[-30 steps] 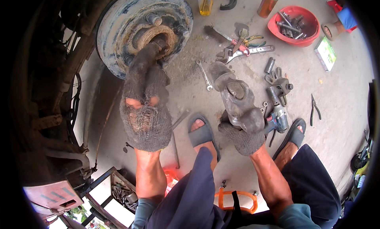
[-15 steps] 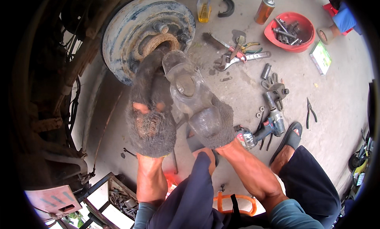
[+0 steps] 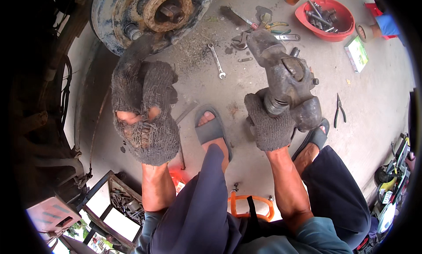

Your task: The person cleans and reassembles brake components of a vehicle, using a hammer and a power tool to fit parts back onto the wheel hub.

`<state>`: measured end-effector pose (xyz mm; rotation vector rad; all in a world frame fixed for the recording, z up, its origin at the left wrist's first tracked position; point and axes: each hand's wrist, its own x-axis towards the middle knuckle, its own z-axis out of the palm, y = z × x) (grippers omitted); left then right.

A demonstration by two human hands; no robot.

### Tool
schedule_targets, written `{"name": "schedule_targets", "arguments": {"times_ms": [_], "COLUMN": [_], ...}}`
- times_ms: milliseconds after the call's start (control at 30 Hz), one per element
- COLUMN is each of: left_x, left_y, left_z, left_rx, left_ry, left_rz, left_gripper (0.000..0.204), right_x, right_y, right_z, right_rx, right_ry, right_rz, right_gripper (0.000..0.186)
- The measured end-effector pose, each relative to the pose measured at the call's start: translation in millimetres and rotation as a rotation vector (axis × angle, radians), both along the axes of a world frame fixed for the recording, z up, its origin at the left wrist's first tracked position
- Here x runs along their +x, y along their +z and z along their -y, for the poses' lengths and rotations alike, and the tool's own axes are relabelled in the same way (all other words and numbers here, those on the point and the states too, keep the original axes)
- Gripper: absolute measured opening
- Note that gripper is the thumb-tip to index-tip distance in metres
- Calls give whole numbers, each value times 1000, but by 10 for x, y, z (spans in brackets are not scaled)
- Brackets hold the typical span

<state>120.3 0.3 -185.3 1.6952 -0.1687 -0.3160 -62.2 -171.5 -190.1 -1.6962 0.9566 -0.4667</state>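
Observation:
My left hand (image 3: 147, 111), in a torn dark knitted glove, has its back turned up and its forefinger stretched toward a wheel stud on the dirty wheel drum (image 3: 112, 14). I see nothing held in it. The drum's rusty hub ring (image 3: 167, 9) surrounds a dark, uncovered centre. My right hand (image 3: 268, 131), also gloved, is closed around a heavy dark metal puller-like tool (image 3: 288, 74). This tool has a coarse threaded stub (image 3: 276, 106), thick rounded ends and a small hex bolt at its side. It is raised above the floor; the tool hides part of the fingers.
A combination wrench (image 3: 216, 61) lies on the concrete floor. Pliers and an adjustable wrench are beyond. A red bowl (image 3: 349, 27) holds several sockets, near a green-white box (image 3: 356, 54). Black pliers (image 3: 339, 110) lie at right. A person's blue sleeve (image 3: 388, 24) shows far right.
My right hand has carried the metal tool away from the hub to the right, uncovering the hub's centre and a wrench on the floor. The whole view has shifted.

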Motion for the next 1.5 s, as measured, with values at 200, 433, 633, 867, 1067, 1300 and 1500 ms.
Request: {"name": "schedule_targets", "arguments": {"times_ms": [200, 433, 633, 867, 1067, 1300, 1500], "left_x": [89, -81, -77, -205, -373, -360, -255], "left_y": [-249, -1169, -1252, -413, 808, 850, 939], "left_z": [8, -557, -606, -211, 592, 903, 1019], "left_rx": [441, 1357, 1375, 110, -324, -521, -629], "left_ry": [-205, -694, -674, -498, -526, -563, -565], "left_rz": [-77, 204, 98, -436, -574, -772, -806], "left_gripper": [27, 37, 39, 41, 39, 33, 33], "right_x": [-345, -429, -448, -590, -503, -518, -725], "right_y": [-161, -400, -392, -7, 110, 545, 590], "right_z": [322, 303, 122, -24, -19, -215, -197], "right_rx": [186, 450, 501, 383, -308, 68, 285], "right_ry": [-272, -352, -220, -63, 120, -204, -85], "right_rz": [-210, -314, -294, -225, 132, 0, 315], "right_gripper": [29, 31, 30, 23, 23, 6, 22]}}
